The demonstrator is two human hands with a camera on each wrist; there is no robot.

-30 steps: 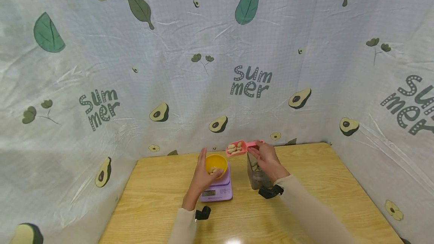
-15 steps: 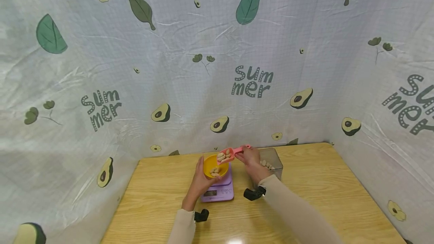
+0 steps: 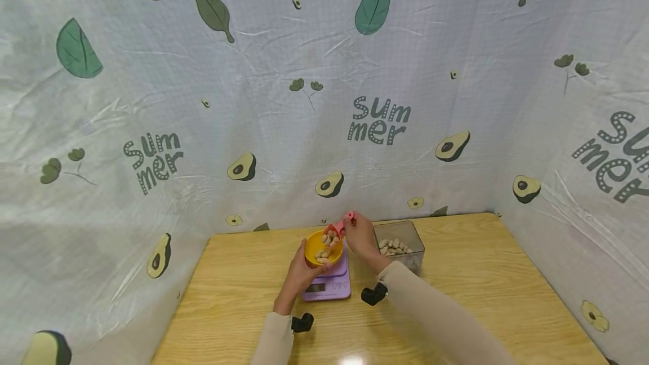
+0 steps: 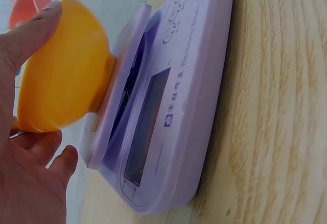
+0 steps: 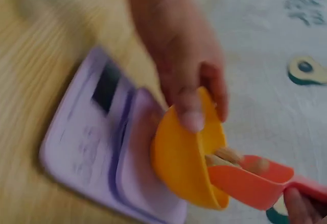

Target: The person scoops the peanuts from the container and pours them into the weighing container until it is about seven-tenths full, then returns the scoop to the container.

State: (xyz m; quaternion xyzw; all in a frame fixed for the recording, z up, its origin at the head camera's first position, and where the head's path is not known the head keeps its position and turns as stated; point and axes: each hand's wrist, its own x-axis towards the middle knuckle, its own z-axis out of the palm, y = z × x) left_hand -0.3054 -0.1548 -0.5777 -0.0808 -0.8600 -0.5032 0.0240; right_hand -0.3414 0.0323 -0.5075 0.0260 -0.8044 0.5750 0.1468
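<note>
My left hand (image 3: 299, 272) grips the side of a yellow bowl (image 4: 71, 76), thumb at the rim and fingers beneath its outer side. The bowl stands on the pan of a lilac kitchen scale (image 3: 332, 292), and some peanuts (image 3: 321, 256) lie inside it. My right hand (image 3: 361, 236) pinches the handle of a pink scoop (image 5: 250, 185) that also carries peanuts. The scoop tilts down, its front lip inside the bowl's rim in the right wrist view. The scale's display digits are too small to read surely.
Right of the scale stands a clear square container (image 3: 417, 263) with peanuts in it. The wooden table (image 3: 243, 297) meets a patterned cloth (image 3: 284, 196) at the back and sides.
My right hand has moved left from above the container to the bowl, and the scoop has tipped downward into it. My left hand has stayed at the bowl.
</note>
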